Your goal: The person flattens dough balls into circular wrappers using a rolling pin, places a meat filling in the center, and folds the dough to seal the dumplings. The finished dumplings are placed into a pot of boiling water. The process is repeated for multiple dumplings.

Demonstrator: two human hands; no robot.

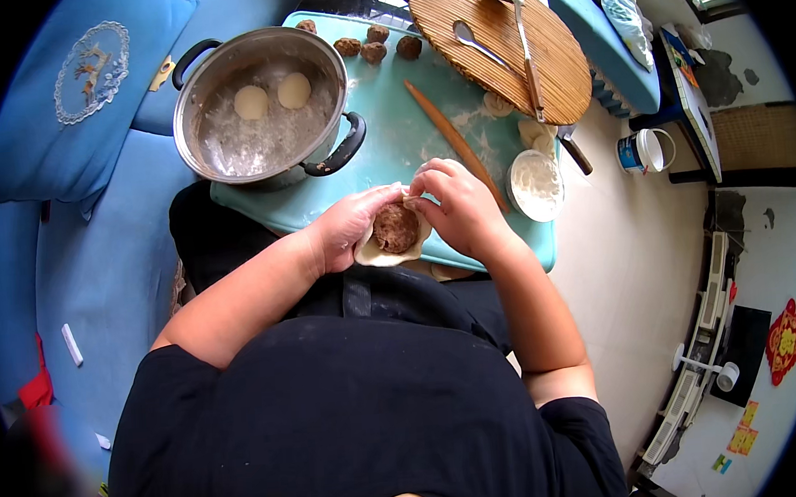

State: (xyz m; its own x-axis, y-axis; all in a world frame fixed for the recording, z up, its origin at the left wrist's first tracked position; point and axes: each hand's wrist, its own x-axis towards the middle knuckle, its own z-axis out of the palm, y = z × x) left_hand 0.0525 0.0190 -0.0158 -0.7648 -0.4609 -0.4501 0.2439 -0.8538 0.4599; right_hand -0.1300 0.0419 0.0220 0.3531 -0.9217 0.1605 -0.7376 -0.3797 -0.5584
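A dough wrapper [383, 254] with a ball of brown filling [396, 228] in its middle is held just past the near edge of the green board. My left hand [347, 229] cups the wrapper from the left, its thumb at the far rim. With thumb and fingers together, my right hand [457, 204] pinches the same far rim from the right. On the board beyond lie a wooden rolling pin [453, 134] and several brown filling balls [374, 52]. A white bowl of flour [536, 185] stands right of my right hand.
A steel pot [194, 156] with two pale dough rounds [272, 97] inside stands at the left of the green board [370, 95]. A round slatted lid [550, 52] at the far right bears a ladle [526, 45] and a spoon [481, 43]. Beside the flour bowl are dough pieces [537, 135] and a dark-handled knife [575, 151].
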